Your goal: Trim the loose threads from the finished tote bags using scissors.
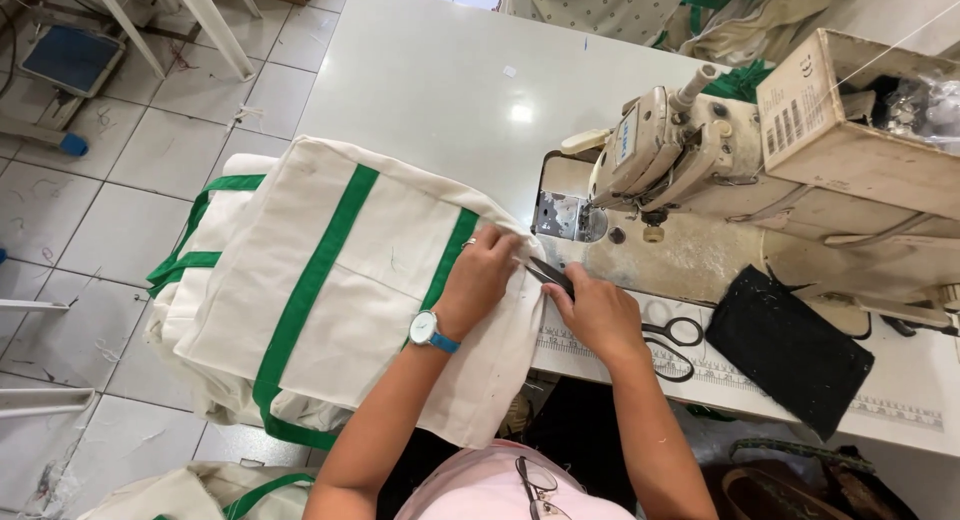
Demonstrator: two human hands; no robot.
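Observation:
A cream cloth bag with green straps lies on the sewing table, hanging over its left edge. My left hand, with a blue-strapped watch on the wrist, pinches the bag's right corner. My right hand holds a small dark cutting tool whose tip touches the same corner. Both hands are just in front of the needle plate of the cream sewing machine.
Black-handled scissors lie on the table by my right wrist, next to a black cloth. A cardboard box sits on the machine. More cream and green bags lie on the tiled floor at the left.

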